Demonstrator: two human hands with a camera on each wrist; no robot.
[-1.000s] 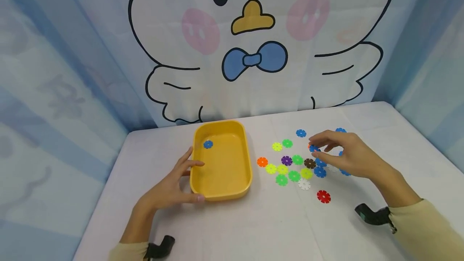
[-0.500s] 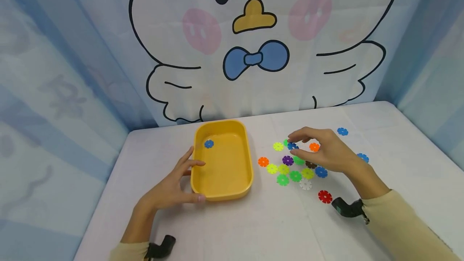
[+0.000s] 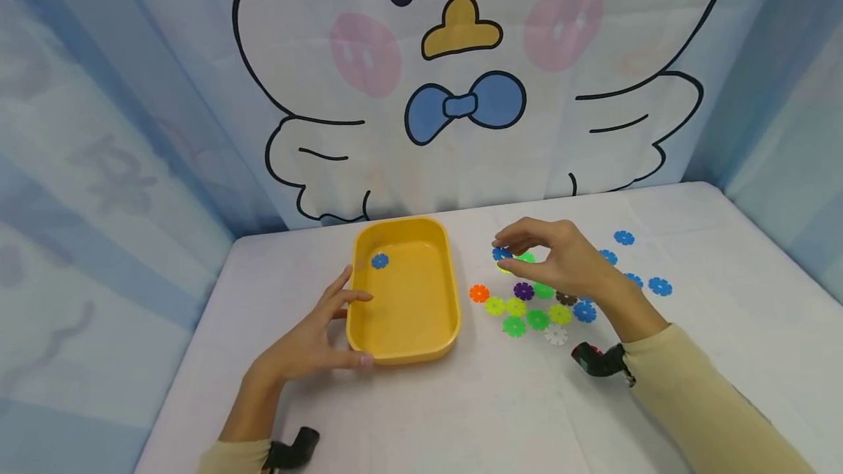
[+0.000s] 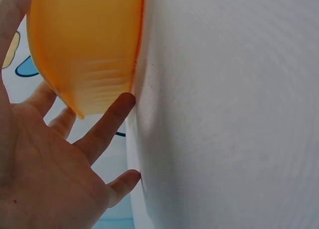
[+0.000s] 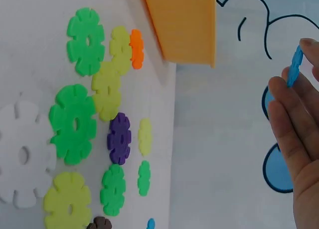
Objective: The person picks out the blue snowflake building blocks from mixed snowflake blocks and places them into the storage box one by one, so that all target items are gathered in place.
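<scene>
My right hand [image 3: 569, 262] pinches a blue notched plastic disc [image 3: 501, 254] between thumb and fingertips, above the table and right of a yellow tray [image 3: 405, 313]. The right wrist view shows this snowflake-shaped disc [image 5: 295, 67] edge-on. Inside the tray lies one blue disc [image 3: 380, 261]. With its fingers spread, my left hand [image 3: 306, 342] touches the tray's left rim, its thumb at the front corner. In the left wrist view, the fingers [image 4: 107, 126] reach along the tray's outer wall.
Several green, yellow, orange, purple, brown and white discs lie right of the tray, such as a purple disc [image 3: 523, 291]. Blue discs, one a blue disc [image 3: 660, 286], are farther right. A red disc is mostly hidden by the right wrist camera [image 3: 599, 359]. A cartoon-printed cloth [image 3: 461, 174] hangs behind.
The right hand has moved left over the loose discs, carrying the blue disc closer to the tray. Blue discs behind it are now uncovered. My left hand and the tray have stayed put.
</scene>
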